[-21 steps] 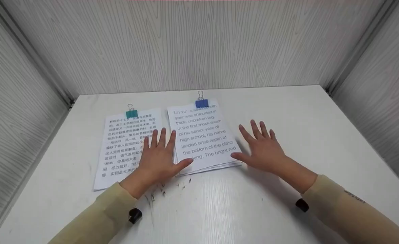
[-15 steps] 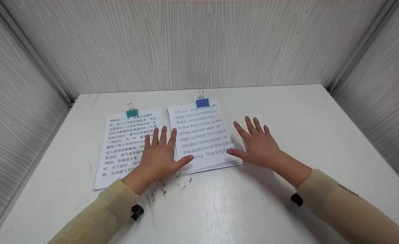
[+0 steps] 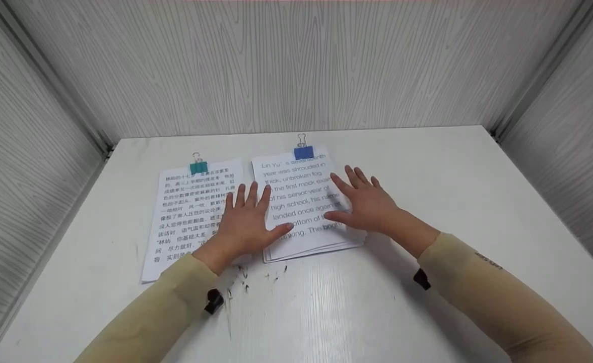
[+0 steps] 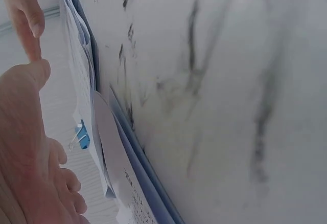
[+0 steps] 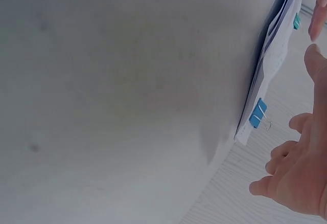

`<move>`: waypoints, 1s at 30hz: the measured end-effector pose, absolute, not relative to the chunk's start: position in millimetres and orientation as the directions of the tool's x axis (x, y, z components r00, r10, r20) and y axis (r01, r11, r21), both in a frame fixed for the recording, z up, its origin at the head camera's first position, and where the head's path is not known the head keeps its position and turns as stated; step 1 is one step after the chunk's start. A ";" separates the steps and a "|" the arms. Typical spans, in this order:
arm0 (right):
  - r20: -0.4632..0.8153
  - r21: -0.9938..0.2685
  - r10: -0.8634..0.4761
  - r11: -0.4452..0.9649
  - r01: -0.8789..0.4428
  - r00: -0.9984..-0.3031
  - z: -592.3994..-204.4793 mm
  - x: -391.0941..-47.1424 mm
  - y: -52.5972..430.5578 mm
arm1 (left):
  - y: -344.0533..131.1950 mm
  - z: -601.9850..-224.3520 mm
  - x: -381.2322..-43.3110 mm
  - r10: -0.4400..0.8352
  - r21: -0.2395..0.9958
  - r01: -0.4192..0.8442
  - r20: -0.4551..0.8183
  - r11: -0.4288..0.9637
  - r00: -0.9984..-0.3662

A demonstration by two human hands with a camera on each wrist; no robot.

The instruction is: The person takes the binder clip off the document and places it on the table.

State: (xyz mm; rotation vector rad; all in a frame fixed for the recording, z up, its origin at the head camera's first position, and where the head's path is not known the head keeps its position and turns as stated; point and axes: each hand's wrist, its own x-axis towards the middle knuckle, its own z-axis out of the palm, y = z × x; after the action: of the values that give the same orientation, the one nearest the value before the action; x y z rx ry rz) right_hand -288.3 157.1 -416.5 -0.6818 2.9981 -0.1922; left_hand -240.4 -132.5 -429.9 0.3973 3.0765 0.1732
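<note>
Two clipped stacks of printed sheets lie side by side on a white table. The left stack (image 3: 188, 206) carries Chinese text and a teal binder clip (image 3: 198, 167); the right stack (image 3: 301, 199) shows large English print under a blue binder clip (image 3: 304, 153). My left hand (image 3: 246, 227), fingers spread, is over the neighbouring edges of both stacks and hides part of their text. Over the English stack's right edge is my right hand (image 3: 369, 204), its fingers also spread and its thumb overlapping the lower lines. Neither hand grips anything; the right wrist view shows the hand raised above the table.
Dark scuff marks (image 3: 246, 287) streak the table in front of the stacks. A pale wood-grain panel (image 3: 296, 65) rises behind the table, with side panels at left and right.
My right hand has moved left and slightly away from me, from beside the English stack to over its right edge. The left hand has shifted slightly right and forward.
</note>
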 end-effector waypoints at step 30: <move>-0.274 -0.234 -0.418 0.902 -0.362 -0.866 -435.3 -316.1 147.0 | -130.0 -439.5 -262.3 0.330 0.146 0.308 -0.169 0.940 -0.929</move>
State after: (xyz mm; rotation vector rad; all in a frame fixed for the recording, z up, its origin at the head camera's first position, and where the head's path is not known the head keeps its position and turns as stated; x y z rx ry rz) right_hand -316.1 147.0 -435.3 -0.5789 2.7468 -0.2506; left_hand -262.3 -130.0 -439.5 0.4823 2.9045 0.1739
